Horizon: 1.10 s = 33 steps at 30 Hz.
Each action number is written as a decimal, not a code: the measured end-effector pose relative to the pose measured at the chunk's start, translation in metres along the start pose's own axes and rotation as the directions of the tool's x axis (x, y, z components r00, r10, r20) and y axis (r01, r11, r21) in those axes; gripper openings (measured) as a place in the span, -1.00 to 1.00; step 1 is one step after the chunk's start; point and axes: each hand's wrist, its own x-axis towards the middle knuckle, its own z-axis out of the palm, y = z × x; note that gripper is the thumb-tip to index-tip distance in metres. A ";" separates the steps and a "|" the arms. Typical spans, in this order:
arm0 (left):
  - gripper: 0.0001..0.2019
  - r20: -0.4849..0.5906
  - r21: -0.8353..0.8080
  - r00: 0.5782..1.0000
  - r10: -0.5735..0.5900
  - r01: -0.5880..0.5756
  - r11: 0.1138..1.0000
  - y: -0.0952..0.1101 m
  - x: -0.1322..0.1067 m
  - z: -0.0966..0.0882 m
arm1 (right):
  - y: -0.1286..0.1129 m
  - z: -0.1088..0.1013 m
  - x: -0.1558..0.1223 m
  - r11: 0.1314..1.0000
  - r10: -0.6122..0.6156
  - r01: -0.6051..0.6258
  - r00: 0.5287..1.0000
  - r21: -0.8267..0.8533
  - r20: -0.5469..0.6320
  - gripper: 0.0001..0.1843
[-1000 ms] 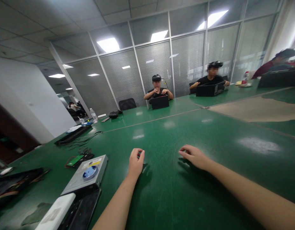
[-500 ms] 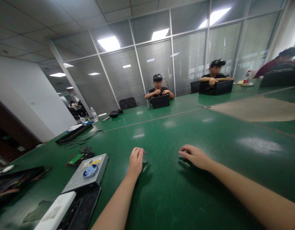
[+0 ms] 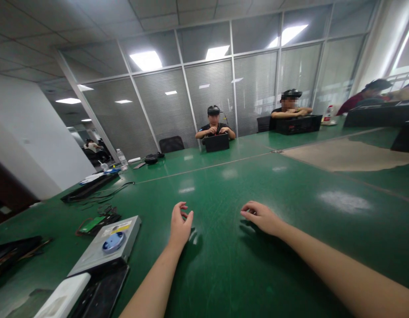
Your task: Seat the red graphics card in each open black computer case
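My left hand [image 3: 179, 223] hovers just over the green table [image 3: 224, 274] near its middle. Its fingers are loosely curled, thumb apart from them, and nothing is in it. My right hand [image 3: 262, 216] rests a short way to the right with fingertips bent down onto the table surface, also holding nothing. Nearest to my left hand is a silver optical drive [image 3: 108, 245] with a blue round hub on top, lying to its left. A white flat device [image 3: 61, 300] lies on a black tray at the bottom left.
A green circuit board [image 3: 91, 224] with cables lies beyond the drive. A black flat chassis [image 3: 88, 187] and a water bottle [image 3: 122, 159] stand further left. Across the table two people [image 3: 213, 126] [image 3: 290, 108] work at black cases; another sits far right.
The view has shifted slightly, sliding everything left. My left hand's fingers have uncurled a little from a closed curl. My right hand has kept its pose.
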 end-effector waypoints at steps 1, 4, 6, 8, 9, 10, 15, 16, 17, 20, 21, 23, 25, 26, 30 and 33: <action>-0.62 0.009 0.001 1.000 0.003 -0.003 1.000 0.000 0.000 0.000 | 0.001 0.000 0.000 1.000 0.002 -0.001 1.000 0.008 -0.005 -0.72; -0.65 0.040 0.002 0.999 0.008 -0.008 1.000 -0.001 0.000 0.000 | 0.002 0.001 0.000 1.000 0.003 -0.002 1.000 0.023 -0.004 -0.72; -0.68 0.058 0.005 0.998 0.011 -0.011 1.000 -0.001 0.000 0.000 | 0.001 0.001 0.000 1.000 0.002 -0.002 1.000 0.022 -0.007 -0.72; -0.72 0.069 0.007 0.998 0.013 -0.014 1.000 -0.001 -0.001 0.000 | 0.000 0.001 -0.001 1.000 -0.007 0.008 1.000 0.027 -0.021 -0.71; -0.74 0.072 0.008 0.997 0.015 -0.015 1.000 -0.001 -0.001 0.000 | -0.001 0.001 -0.001 0.999 -0.016 0.017 0.999 0.032 -0.029 -0.71; -0.75 0.073 0.011 0.997 0.016 -0.017 1.000 0.000 -0.001 0.000 | -0.002 0.001 -0.001 0.999 -0.024 0.025 0.999 0.039 -0.037 -0.71; -0.57 -0.004 -0.034 1.000 -0.011 0.011 0.999 0.000 -0.002 0.000 | -0.003 0.000 -0.002 0.998 -0.034 0.036 0.998 0.043 -0.050 -0.71; -0.54 -0.019 -0.049 1.000 -0.017 0.016 0.999 -0.001 -0.002 0.000 | -0.002 0.000 -0.002 0.999 -0.034 0.036 0.998 0.040 -0.056 -0.71; -0.54 -0.024 -0.059 1.000 -0.020 0.019 0.998 -0.001 -0.002 0.000 | -0.002 0.000 -0.002 0.999 -0.034 0.037 0.997 0.038 -0.064 -0.70; -0.55 -0.009 -0.061 1.000 -0.024 0.024 0.998 -0.002 -0.003 0.000 | -0.002 -0.001 -0.001 0.998 -0.034 0.039 0.995 0.048 -0.097 -0.68; -0.55 -0.003 -0.061 1.000 -0.025 0.025 0.998 -0.002 -0.003 0.000 | -0.002 -0.002 -0.001 0.998 -0.033 0.038 0.994 0.051 -0.104 -0.68; -0.58 0.010 -0.057 1.000 -0.022 0.023 0.998 -0.001 -0.003 0.000 | -0.002 -0.002 -0.001 0.998 -0.020 0.025 0.993 0.050 -0.113 -0.69; -0.60 0.025 -0.052 1.000 -0.017 0.018 0.999 -0.001 -0.003 0.000 | -0.002 -0.002 -0.001 0.998 0.010 -0.004 0.993 0.055 -0.117 -0.69; -0.62 0.031 -0.048 0.999 -0.016 0.017 0.999 -0.001 -0.004 0.000 | -0.002 -0.001 -0.001 0.998 0.025 -0.017 0.993 0.063 -0.116 -0.69; -0.64 0.041 -0.037 0.999 -0.015 0.016 0.999 0.000 -0.004 0.000 | -0.003 0.001 -0.002 0.993 0.048 -0.037 0.994 0.109 -0.103 -0.65; -0.64 0.051 -0.033 0.999 -0.018 0.019 0.999 0.000 -0.004 0.000 | -0.004 0.000 -0.003 0.992 0.060 -0.048 0.994 0.119 -0.095 -0.64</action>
